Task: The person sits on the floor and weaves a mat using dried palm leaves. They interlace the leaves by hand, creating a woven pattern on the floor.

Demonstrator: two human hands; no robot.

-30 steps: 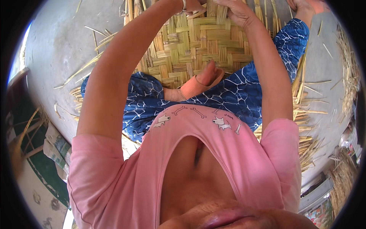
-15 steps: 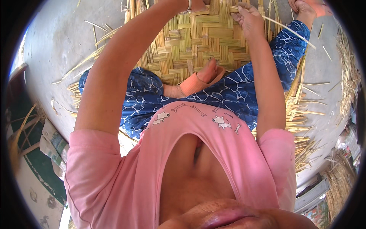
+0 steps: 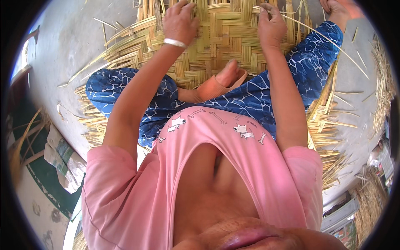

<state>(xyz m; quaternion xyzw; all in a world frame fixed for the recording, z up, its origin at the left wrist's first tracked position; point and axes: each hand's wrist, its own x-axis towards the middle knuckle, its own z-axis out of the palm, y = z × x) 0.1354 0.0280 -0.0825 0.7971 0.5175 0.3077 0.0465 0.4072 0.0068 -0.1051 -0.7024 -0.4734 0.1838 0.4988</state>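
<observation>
Grey floor [image 3: 66,46], woven mat [image 3: 216,46] at twelve o'clock. Right hand [image 3: 273,31], one o'clock: grip pinching pale strip [image 3: 339,48]. Left hand [image 3: 181,24]: grip loosely spread.

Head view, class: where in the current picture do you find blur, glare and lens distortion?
Head view: the left hand is softly smeared, the right hand looks crisper; head view: a bright patch near the left rim is washed out; head view: black rounds off the corners, and the green panel at lower left looks curved.

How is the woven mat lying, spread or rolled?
Spread: the woven mat lies flat, its crossed strips showing broadly; its far edge is out of view.
</observation>
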